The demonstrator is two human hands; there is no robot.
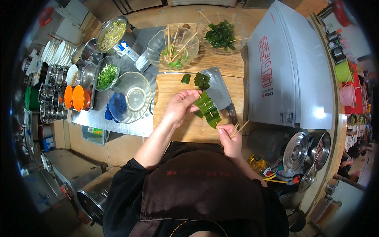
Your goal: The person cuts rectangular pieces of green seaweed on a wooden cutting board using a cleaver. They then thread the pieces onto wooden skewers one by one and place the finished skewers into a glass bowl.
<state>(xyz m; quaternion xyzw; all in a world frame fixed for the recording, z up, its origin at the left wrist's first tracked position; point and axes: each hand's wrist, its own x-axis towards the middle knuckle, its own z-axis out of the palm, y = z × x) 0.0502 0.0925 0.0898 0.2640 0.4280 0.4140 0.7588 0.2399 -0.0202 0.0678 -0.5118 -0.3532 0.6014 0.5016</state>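
Dark green kelp-like pieces (209,107) are threaded on a thin wooden skewer, stretched between my hands above a wooden cutting board (177,130). My left hand (184,105) pinches the upper end of the threaded pieces. The skewer's lower end is in my right hand (229,137), which also holds several bare skewers (239,129). Just beyond the threaded pieces, a small stack of cut green pieces (202,80) lies on the board, with a single piece (186,79) to its left. A cleaver (217,89) rests flat on the board, its dark handle towards my right hand.
Behind the board stand a clear bowl with skewers and green pieces (157,54) and a bowl of skewered dark greens (220,37). Leftward are an empty-looking clear bowl (145,102), a blue cloth (117,106), chopped greens (107,77) and bean sprouts (112,35). A white freezer (278,74) stands right.
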